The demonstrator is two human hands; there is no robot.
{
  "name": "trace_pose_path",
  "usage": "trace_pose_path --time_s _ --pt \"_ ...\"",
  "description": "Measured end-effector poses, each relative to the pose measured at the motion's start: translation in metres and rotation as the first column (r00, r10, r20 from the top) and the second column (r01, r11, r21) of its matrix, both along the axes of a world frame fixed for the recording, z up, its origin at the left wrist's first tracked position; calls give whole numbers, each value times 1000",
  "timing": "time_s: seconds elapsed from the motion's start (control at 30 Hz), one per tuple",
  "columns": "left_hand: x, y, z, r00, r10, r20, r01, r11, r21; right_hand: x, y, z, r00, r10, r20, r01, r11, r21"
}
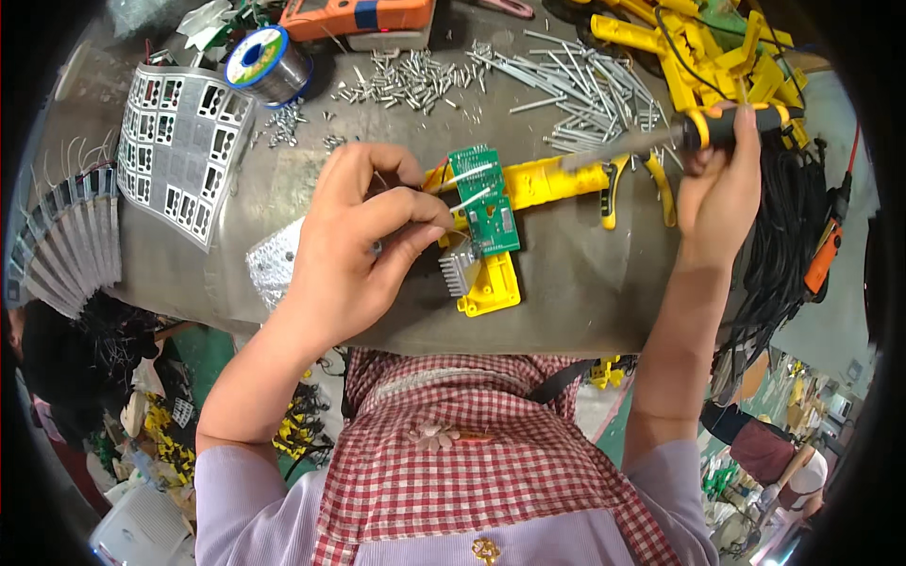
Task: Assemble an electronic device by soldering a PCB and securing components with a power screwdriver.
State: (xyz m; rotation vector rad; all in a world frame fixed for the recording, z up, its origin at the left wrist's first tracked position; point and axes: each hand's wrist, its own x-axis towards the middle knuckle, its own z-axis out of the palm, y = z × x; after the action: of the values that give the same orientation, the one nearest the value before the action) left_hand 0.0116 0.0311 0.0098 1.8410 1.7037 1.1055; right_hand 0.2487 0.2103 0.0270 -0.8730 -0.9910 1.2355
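My left hand (363, 231) is closed in a pinch at the left edge of a green circuit board (491, 222); what the fingertips hold, if anything, is hidden. White wires cross the board, and a finned metal heat sink (459, 272) sits at its lower left. Beneath the board lies a yellow plastic housing (552, 184), its near end (496, 288) pointing towards me. Raised at the right, my right hand (722, 189) grips a screwdriver (741, 125) by its black and yellow handle. Its shaft is blurred and points left over the housing.
Small screws (406, 83) and long bolts (590, 94) lie loose behind the board. Yellow-handled pliers (611, 193) rest by the housing. A solder spool (269, 68) and sticker sheet (179, 146) are at left; yellow parts (703, 52) and black cables (779, 226) at right.
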Motion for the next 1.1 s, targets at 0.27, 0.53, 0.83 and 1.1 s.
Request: trace_pose_path --time_s 0.27,0.53,0.83,1.1 --pt "11 10 6 971 -28 -238 31 999 9 2 -48 -27 984 171 40 -170 985 -37" --pt "13 15 1 965 -42 -258 50 998 23 -3 -50 -30 983 145 116 -149 989 22" --pt "15 15 -2 975 -5 -223 10 1000 22 -2 -52 -30 977 147 151 -152 988 16" --pt "16 17 -3 973 -7 -232 17 999 38 -4 -55 -26 970 82 227 -90 996 22"
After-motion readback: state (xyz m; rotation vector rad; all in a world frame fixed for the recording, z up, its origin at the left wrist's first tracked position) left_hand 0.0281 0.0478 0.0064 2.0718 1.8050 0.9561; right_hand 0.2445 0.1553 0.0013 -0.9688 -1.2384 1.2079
